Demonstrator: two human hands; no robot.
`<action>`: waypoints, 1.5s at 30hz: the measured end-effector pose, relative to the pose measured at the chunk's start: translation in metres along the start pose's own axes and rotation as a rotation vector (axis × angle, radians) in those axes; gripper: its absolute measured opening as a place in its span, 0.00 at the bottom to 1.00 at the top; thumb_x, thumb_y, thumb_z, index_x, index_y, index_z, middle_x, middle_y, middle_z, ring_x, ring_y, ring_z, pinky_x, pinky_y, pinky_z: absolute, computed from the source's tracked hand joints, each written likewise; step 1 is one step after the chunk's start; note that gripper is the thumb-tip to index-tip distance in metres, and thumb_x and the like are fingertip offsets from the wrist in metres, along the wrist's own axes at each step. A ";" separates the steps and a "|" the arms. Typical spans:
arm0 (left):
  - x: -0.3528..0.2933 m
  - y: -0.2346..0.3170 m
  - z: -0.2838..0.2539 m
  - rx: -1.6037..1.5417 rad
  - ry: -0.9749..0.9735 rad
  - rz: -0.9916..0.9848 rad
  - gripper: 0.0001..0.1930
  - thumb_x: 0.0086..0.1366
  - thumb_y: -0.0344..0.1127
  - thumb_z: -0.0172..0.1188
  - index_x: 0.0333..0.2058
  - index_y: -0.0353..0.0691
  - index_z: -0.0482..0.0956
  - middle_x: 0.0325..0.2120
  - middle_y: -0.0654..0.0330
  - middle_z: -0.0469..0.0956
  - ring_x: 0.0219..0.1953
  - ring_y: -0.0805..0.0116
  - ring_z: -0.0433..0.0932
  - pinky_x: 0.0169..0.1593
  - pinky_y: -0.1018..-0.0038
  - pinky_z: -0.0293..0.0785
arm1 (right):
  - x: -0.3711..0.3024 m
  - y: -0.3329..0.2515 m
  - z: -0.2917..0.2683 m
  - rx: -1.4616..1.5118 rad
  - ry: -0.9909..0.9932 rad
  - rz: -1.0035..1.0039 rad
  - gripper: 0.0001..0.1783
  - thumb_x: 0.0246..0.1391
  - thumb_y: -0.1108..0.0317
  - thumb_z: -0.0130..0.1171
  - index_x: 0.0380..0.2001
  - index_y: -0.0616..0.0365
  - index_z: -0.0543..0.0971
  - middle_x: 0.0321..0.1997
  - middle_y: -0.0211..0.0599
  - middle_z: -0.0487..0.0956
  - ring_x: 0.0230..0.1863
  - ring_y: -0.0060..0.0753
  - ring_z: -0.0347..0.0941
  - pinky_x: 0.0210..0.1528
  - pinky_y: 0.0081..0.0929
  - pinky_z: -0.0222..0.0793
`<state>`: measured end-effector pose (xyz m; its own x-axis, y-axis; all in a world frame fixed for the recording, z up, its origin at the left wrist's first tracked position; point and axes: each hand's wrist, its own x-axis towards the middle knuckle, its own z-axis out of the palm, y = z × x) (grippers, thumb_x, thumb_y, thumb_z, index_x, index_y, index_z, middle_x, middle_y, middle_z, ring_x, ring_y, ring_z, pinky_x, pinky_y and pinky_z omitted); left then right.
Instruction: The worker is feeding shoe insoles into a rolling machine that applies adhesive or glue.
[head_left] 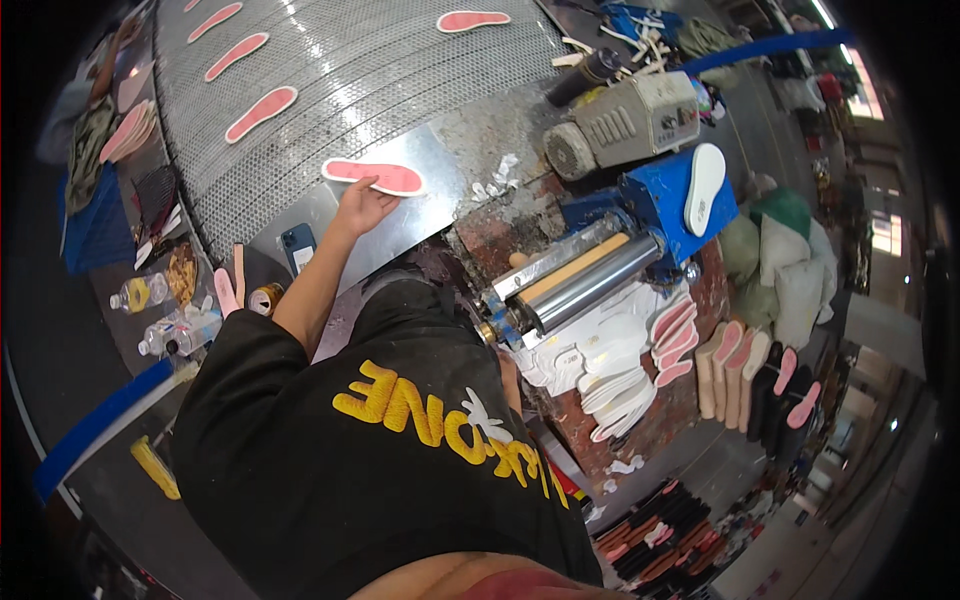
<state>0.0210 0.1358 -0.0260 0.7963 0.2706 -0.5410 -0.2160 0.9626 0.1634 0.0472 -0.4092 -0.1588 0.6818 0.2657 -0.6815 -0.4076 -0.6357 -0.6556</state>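
My left hand (366,208) reaches forward and grips the near edge of an insole (405,181) with a pink middle and a white rim. Part of a finger or thumb lies on the insole's top. The insole is over a smooth metal plate (405,225) at the near end of a mesh conveyor belt (330,60). On my right side, a strip of my right forearm shows between my black shirt and the roller machine (590,285). My right hand is hidden there, so its fingers cannot be made out.
More pink-and-white insoles (262,114) lie spaced along the belt. White insole pieces (615,390) pile beside the rollers. One white insole (705,190) rests on the blue housing, near a grey motor (630,125). A phone (298,247), a can (264,298) and plastic bottles (180,330) stand left.
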 end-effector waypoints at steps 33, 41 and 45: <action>0.000 0.224 -0.171 2.256 0.497 0.671 0.18 0.58 0.44 0.53 0.39 0.34 0.76 0.36 0.39 0.74 0.41 0.42 0.72 0.45 0.55 0.67 | 0.003 -0.580 -0.199 -0.943 0.901 -0.151 0.35 0.41 0.44 0.62 0.43 0.63 0.73 0.44 0.52 0.76 0.45 0.53 0.74 0.47 0.45 0.70; -0.019 0.199 -0.151 2.022 0.458 0.454 0.16 0.57 0.40 0.58 0.37 0.34 0.77 0.38 0.43 0.74 0.41 0.51 0.74 0.45 0.61 0.69 | 0.033 -0.552 -0.227 -0.667 0.911 -0.187 0.39 0.35 0.50 0.68 0.48 0.62 0.69 0.48 0.54 0.71 0.54 0.57 0.65 0.52 0.45 0.66; -0.031 0.197 -0.137 1.868 0.520 0.337 0.23 0.54 0.37 0.60 0.47 0.31 0.72 0.44 0.41 0.72 0.48 0.50 0.71 0.51 0.62 0.67 | 0.016 -0.537 -0.239 -0.460 1.043 -0.581 0.34 0.34 0.60 0.69 0.47 0.60 0.69 0.45 0.52 0.71 0.49 0.52 0.68 0.51 0.39 0.64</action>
<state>-0.1236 0.3187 -0.0906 0.5675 0.7202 -0.3991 0.7437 -0.2403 0.6239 0.4221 -0.2369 0.2602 0.9248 0.0284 0.3793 0.2132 -0.8646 -0.4549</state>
